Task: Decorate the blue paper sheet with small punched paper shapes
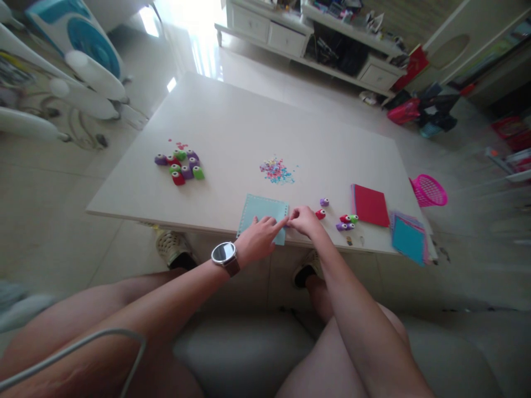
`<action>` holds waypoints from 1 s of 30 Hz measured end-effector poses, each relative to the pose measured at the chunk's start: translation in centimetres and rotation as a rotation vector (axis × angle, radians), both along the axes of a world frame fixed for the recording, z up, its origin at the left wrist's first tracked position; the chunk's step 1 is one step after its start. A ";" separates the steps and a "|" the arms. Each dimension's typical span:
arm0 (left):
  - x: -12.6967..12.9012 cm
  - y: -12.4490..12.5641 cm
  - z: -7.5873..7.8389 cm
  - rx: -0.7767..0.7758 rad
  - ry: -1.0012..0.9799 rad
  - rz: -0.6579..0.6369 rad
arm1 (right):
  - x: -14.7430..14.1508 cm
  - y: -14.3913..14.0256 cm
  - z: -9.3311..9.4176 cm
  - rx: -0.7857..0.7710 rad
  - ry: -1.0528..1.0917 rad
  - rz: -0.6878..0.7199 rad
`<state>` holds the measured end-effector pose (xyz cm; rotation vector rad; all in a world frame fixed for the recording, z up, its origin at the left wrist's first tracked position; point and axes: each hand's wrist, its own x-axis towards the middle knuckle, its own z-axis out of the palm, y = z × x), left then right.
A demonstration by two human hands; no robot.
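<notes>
A light blue square of paper [259,209] with small punched holes along its edges lies at the table's front edge. My left hand [259,237] rests over its lower part, fingers stretched out, the index finger reaching to the right edge. Beside that fingertip my right hand [302,220] is closed in a pinch at the paper's right edge; what lies between its fingers is too small to make out. Just right of it are a red craft punch [320,214] and a purple craft punch [324,202].
Several craft punches [186,171] cluster on the left, near pink paper bits [181,146]. A confetti pile [277,171] lies mid-table. Right are more punches [347,222], a red paper stack [371,205] and a blue-topped stack [409,239] at the corner. A pink basket [431,190] stands beyond.
</notes>
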<state>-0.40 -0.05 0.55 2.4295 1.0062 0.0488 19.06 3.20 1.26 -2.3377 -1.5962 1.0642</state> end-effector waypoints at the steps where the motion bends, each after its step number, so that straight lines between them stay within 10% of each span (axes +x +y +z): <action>1: 0.0 0.0 0.0 -0.003 0.004 0.003 | -0.2 0.1 0.2 -0.011 -0.015 0.003; 30: 0.0 0.1 0.1 0.019 0.015 0.026 | 3.2 -1.7 1.8 0.129 -0.305 0.258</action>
